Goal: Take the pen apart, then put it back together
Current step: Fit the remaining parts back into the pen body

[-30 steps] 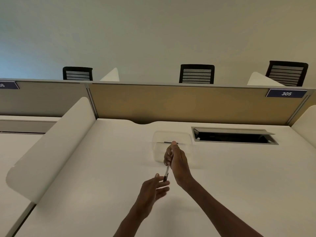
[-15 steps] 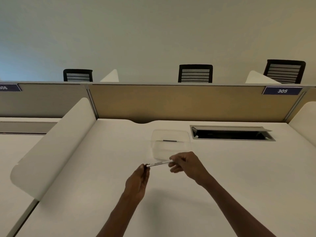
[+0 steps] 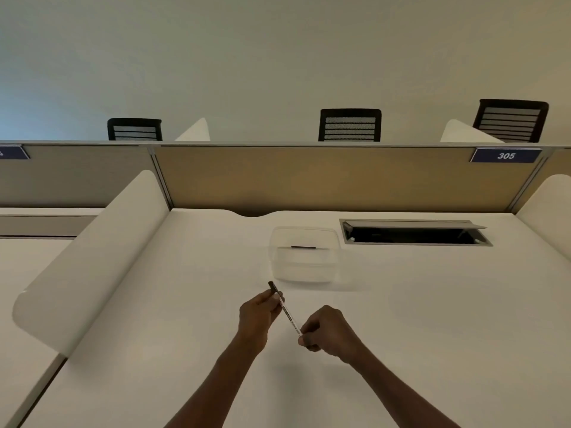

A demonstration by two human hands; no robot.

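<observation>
A thin white pen (image 3: 289, 316) with dark print and a dark far end slants above the white desk (image 3: 432, 319), held at both ends. My left hand (image 3: 258, 316) pinches its upper part, just below the dark tip that sticks out past the fingers. My right hand (image 3: 327, 332) grips the lower end, which is hidden among the curled fingers. Behind the hands stands a clear plastic container (image 3: 304, 257) with a small dark piece (image 3: 303, 247) lying inside it.
A cable hatch (image 3: 414, 234) with a raised lid is set in the desk at the back right. White curved dividers (image 3: 89, 257) flank the desk and a tan partition (image 3: 324, 177) closes the back. Black chairs stand beyond it.
The pen has swung from level to slanted. Both hands came nearer to me, the right hand dropping lower and to the right while the left kept the dark end.
</observation>
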